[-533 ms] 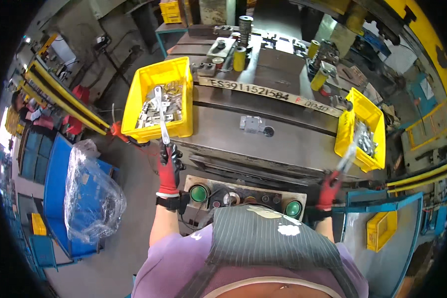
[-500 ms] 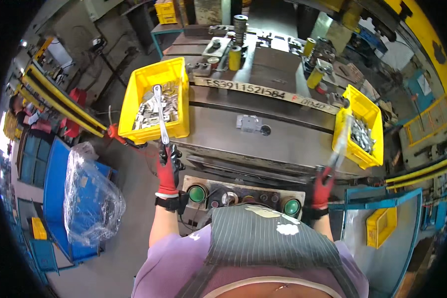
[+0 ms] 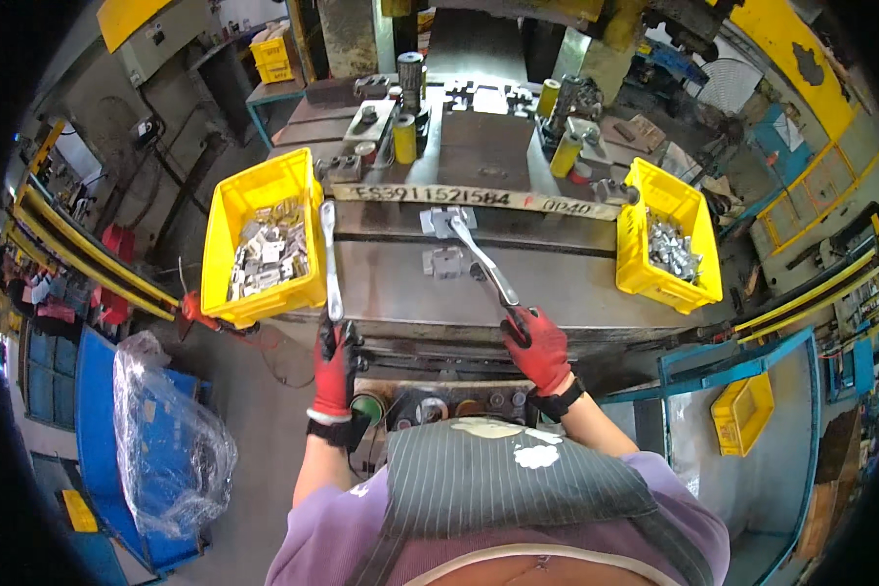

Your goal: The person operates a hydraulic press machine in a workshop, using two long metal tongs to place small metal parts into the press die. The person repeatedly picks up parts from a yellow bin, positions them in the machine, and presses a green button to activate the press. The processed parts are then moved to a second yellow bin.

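Observation:
My left hand [image 3: 336,366], in a red and black glove, is closed around a long silver wrench-shaped tool [image 3: 331,262] with a rounded end. That tool stands upright beside the left yellow bin [image 3: 220,220], its tip at the bin's right wall. My right hand [image 3: 536,348], gloved alike, grips a second silver wrench-shaped tool [image 3: 486,264], slanting up to the left. Its rounded tip is at a flat metal part [image 3: 438,223] on the steel press bed [image 3: 381,278]; whether they touch I cannot tell. Just nearer lies another flat metal part [image 3: 444,263].
Small metal parts fill the left bin and the right yellow bin [image 3: 689,283]. Behind a marked bar [image 3: 420,196] stands the press die with yellow cylinders [image 3: 404,140]. A button panel [image 3: 498,402] sits below the bed's front edge. Blue carts [image 3: 98,420] flank me.
My right hand has swung its tool leftward from the right bin to the bed's middle. My left tool has moved out from above the left bin. A second flat part now shows. The view has shifted.

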`<state>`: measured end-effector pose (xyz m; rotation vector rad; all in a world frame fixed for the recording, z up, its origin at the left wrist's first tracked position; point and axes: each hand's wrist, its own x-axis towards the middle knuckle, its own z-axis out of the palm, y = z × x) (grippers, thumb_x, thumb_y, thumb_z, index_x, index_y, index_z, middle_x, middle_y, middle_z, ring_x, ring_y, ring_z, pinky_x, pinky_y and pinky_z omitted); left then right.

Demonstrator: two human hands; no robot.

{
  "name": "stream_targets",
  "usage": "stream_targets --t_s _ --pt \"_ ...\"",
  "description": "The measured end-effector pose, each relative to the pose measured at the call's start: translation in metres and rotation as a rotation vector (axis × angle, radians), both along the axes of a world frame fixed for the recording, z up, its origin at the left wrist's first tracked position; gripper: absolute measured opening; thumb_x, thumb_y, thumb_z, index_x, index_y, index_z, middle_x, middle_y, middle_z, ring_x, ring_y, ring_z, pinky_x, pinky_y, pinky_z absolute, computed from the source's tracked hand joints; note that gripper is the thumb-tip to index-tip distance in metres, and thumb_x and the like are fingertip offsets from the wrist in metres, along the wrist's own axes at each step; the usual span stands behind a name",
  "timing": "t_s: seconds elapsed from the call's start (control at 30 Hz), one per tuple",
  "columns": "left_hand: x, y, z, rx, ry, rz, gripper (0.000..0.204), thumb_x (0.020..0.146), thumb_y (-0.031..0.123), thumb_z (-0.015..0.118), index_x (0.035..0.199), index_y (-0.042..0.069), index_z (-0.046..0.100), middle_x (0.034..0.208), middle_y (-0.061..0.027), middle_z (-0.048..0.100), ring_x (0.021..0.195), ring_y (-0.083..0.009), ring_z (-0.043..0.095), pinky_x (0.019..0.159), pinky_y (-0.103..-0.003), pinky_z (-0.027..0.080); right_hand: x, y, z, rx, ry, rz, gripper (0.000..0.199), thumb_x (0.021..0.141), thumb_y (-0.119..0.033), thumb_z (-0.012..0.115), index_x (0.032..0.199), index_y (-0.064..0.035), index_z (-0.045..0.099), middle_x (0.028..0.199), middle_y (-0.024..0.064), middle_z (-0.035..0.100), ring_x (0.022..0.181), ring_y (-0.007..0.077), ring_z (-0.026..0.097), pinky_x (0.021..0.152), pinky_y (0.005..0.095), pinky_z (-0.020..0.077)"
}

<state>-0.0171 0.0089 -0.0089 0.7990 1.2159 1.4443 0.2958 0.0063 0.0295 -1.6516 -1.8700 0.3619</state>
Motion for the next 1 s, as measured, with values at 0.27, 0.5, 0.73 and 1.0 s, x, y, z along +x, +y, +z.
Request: stream_targets --t_s 0.27,0.5,0.73,1.0 --pt "0.003 0.005 -0.006 0.023 -0.038 0.017 0.013 0.09 0.024 0.047 0.092 0.011 0.05 0.065 0.0017 0.049 0.047 -0.0047 0.042 0.039 -0.018 0.036 0.014 0.134 0.083 0.34 0.014 -0.176 0.035 0.075 -0.022 0.061 0.108 -0.0113 0.054 0.092 0.0154 0.056 0.082 0.0333 0.057 0.068 0.04 0.0462" --pt "0.017 0.009 -0.001 0.079 0.081 -0.035 0.027 0.089 0.018 0.05 0.114 0.01 0.047 0.067 0.0023 0.048 0.049 -0.0035 0.042 0.04 -0.018 0.035 0.006 0.231 0.102 0.066 -0.235 -0.31 0.048 0.073 -0.029 0.061 0.119 -0.0183 0.05 0.097 0.0173 0.057 0.089 0.0323 0.058 0.077 0.0414 0.0464" --pt "0.014 0.004 0.001 0.008 -0.008 -0.009 0.024 0.087 0.016 0.052 0.11 0.01 0.047 0.069 0.002 0.047 0.051 -0.0037 0.043 0.04 -0.018 0.037 0.015 0.228 0.105 -0.009 -0.155 -0.187 0.05 0.073 -0.028 0.06 0.12 -0.0154 0.05 0.104 0.017 0.057 0.095 0.0315 0.057 0.081 0.0405 0.0453" --pt "0.024 0.009 0.002 0.027 -0.015 -0.047 0.012 0.087 0.015 0.053 0.097 0.01 0.051 0.068 0.0023 0.049 0.053 -0.0038 0.045 0.04 -0.018 0.036 0.049 0.25 0.057 0.119 0.725 0.027 0.038 0.072 -0.015 0.067 0.107 -0.0059 0.057 0.092 0.0084 0.064 0.084 0.0199 0.06 0.075 0.0313 0.0452"
